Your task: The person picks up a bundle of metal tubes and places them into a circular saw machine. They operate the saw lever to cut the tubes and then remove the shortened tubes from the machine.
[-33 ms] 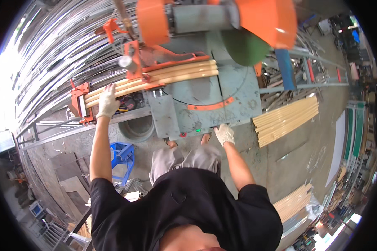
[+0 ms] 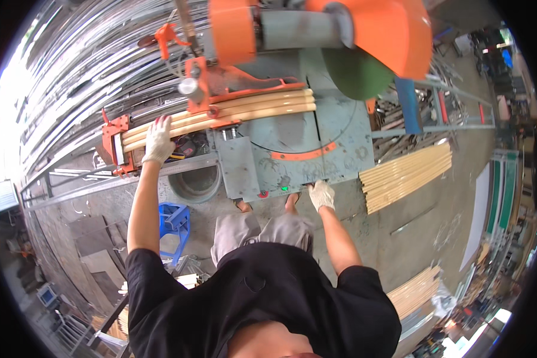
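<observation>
My left hand (image 2: 159,142), in a pale glove with reddish fingertips, lies across several long tan tubes (image 2: 253,110) near their left end. Its fingers stretch out over them and the thumb stands apart. The tubes run side by side under an orange clamp (image 2: 200,86) onto the grey saw table (image 2: 286,134). Their right ends stop close to a dark slot in the table. At the table's front edge, my gloved right hand (image 2: 322,196) has its fingers curled; what they hold, if anything, is hidden. A green saw disc (image 2: 358,73) sits under an orange guard (image 2: 400,36) above the table.
An orange end stop (image 2: 116,143) stands at the tubes' left ends. More tan tubes (image 2: 406,177) lie at right. A round grey tub (image 2: 196,182) and a blue stool (image 2: 174,227) are on the floor at left. Metal bars (image 2: 89,77) fill the back left.
The view has shifted slightly, so the saw and table appear a little farther right and lower. Both hands stay at the same places on the tubes and the table edge.
</observation>
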The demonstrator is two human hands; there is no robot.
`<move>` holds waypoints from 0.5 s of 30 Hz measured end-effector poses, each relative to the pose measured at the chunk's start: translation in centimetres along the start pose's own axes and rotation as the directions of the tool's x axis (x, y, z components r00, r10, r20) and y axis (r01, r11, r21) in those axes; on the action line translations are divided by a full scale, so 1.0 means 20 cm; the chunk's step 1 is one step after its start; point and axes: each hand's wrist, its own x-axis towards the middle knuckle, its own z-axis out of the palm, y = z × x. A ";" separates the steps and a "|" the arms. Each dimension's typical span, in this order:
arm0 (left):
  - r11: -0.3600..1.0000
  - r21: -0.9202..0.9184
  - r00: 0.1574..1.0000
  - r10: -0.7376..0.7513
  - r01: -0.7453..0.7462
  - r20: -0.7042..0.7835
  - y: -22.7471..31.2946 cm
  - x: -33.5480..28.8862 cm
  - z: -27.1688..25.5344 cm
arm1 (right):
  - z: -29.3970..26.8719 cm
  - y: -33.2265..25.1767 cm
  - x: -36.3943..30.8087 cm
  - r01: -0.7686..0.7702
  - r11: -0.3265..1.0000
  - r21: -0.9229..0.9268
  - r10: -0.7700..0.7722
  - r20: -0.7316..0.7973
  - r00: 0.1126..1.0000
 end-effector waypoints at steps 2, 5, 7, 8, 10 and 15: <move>0.997 0.076 0.998 0.025 -0.028 0.049 -0.10 0.06 0.11 | 0.03 -0.05 -0.04 -0.032 0.999 -0.030 0.031 -0.025 0.999; 0.995 0.092 0.992 0.027 -0.039 0.126 -0.25 0.11 0.26 | 0.10 -0.12 -0.04 -0.034 0.994 -0.106 0.028 -0.063 0.998; 0.997 0.040 0.960 0.050 -0.063 0.276 -0.23 0.22 0.16 | 0.18 -0.11 -0.04 -0.083 0.991 -0.103 0.078 -0.052 0.996; 0.995 -0.003 0.949 0.095 -0.098 0.300 -0.28 0.24 0.14 | 0.21 -0.12 -0.04 -0.072 0.995 -0.064 0.068 -0.070 0.995; 0.991 0.007 0.943 0.125 -0.134 0.307 -0.29 0.24 0.13 | 0.26 -0.14 -0.04 -0.098 0.991 -0.088 0.092 -0.072 0.993; 0.991 -0.001 0.949 0.129 -0.134 0.288 -0.28 0.24 0.14 | 0.26 -0.21 -0.07 -0.188 0.977 -0.101 0.182 -0.068 0.981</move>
